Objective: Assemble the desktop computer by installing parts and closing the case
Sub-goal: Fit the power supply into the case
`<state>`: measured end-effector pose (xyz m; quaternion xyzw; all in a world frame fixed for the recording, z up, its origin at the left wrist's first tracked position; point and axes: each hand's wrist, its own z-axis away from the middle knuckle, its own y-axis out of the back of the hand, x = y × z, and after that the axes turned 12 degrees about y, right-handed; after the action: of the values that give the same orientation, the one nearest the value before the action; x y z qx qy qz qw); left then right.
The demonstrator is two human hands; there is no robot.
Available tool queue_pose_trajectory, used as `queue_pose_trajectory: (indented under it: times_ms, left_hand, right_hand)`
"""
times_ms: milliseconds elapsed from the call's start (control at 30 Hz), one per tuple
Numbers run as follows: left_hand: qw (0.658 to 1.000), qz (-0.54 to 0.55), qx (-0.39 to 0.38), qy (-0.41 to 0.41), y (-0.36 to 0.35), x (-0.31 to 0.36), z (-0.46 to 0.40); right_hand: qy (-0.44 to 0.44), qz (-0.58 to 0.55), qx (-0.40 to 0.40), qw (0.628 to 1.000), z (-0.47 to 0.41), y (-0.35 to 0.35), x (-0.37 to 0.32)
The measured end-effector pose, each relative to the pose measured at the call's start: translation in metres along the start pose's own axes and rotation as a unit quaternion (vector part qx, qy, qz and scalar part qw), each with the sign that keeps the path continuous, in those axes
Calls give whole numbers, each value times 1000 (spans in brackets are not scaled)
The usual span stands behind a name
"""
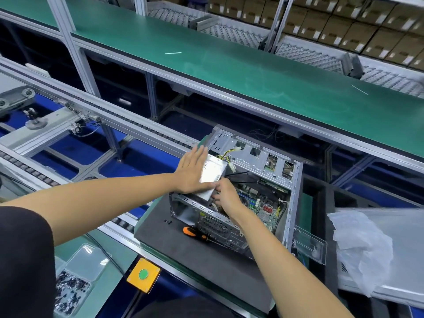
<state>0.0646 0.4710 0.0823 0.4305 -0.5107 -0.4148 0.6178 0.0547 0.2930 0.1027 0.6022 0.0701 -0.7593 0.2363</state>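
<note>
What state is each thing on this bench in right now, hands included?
Computer case: side open, panel off, motherboard showing.
Power supply: tilted, partly lowered into the case's corner.
Left hand: flat, fingers straight, pressing on the power supply.
Right hand: fingers curled at the supply's lower edge; grip unclear.
Screwdriver: lying unused on the foam mat.

Person wore dark, near-black short-sleeved top. Left sleeve (23, 260) showed as broad black cloth, ended above elbow, hem rounded, no print or marking visible. More dark cloth of same garment (183, 308) showed right of that sleeve, at bottom edge. Both forearms were bare below sleeve. Left hand (192, 171) and right hand (226, 193) were ungloved. No watch, ring or wristband was visible.
</note>
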Motion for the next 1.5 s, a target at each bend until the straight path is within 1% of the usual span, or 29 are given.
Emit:
queue_pose_trajectory:
  times_ms: [67, 100, 133, 267, 333, 433, 500, 567, 633, 767, 800, 867, 900, 967, 1033, 1133, 1200, 1267, 1333, 1400, 1467, 1500]
  left_hand:
    - [992, -67, 9, -105, 7, 3, -6]
    - [985, -103, 7, -139, 12, 5, -11]
    - [980, -128, 6, -153, 17, 8, -16]
    - [973, -169, 52, -149, 25, 20, -30]
    - [968, -188, 88, -143, 25, 25, -34]
    - [956, -206, 129, -162, 24, 33, -38]
    - [957, -191, 139, -166, 19, 34, -39]
    - [958, -176, 155, -164, 15, 32, -41]
    - [955, -183, 161, -170, 15, 34, -45]
    - [953, -191, 139, -192, 21, 35, -49]
    - [952, -194, 132, -194, 22, 34, -50]
    - [950, -206, 119, -201, 22, 31, -52]
    - [949, -210, 112, -209, 23, 30, -53]
    - [943, -212, 99, -238, 25, 25, -55]
    - [938, -209, 85, -264, 28, 19, -56]
    - [931, -209, 57, -294, 29, 10, -60]
    - [922, -208, 34, -325, 31, 9, -58]
    - [911, -230, 3, -342, 34, 8, -53]
    - [903, -260, -54, -337, 39, 5, -50]
    - [898, -275, -124, -319, 44, 3, -53]
    - [893, -288, -178, -296, 45, 5, -57]
    - [892, -295, -190, -286, 43, 8, -57]
  right_hand:
    - [2, 44, -15, 999, -2, 8, 4]
    - [7, 56, -23, 998, -1, 14, 5]
    - [19, 64, -28, 997, -1, 20, 8]
    - [56, 147, -5, 988, -10, 46, 30]
    - [64, 216, -2, 974, -15, 56, 44]
    - [70, 343, -16, 937, -18, 64, 60]
    - [80, 409, -8, 909, -23, 66, 63]
    - [112, 466, -4, 878, -33, 67, 64]
    - [148, 483, -30, 863, -48, 68, 61]
    - [222, 500, -88, 833, -81, 79, 55]
    - [222, 489, -109, 837, -90, 84, 55]
    - [191, 436, -157, 865, -104, 95, 56]
    - [177, 401, -162, 884, -109, 99, 57]
    - [153, 345, -148, 914, -115, 99, 59]
    - [150, 304, -153, 928, -120, 92, 60]
    - [175, 279, -152, 932, -121, 78, 57]
    - [173, 256, -147, 940, -121, 72, 55]
    - [175, 222, -139, 949, -119, 70, 57]
    - [178, 203, -137, 953, -118, 70, 60]
    - [187, 213, -142, 948, -119, 70, 64]
    - [174, 236, -162, 942, -122, 70, 67]
    - [169, 269, -175, 932, -123, 69, 68]
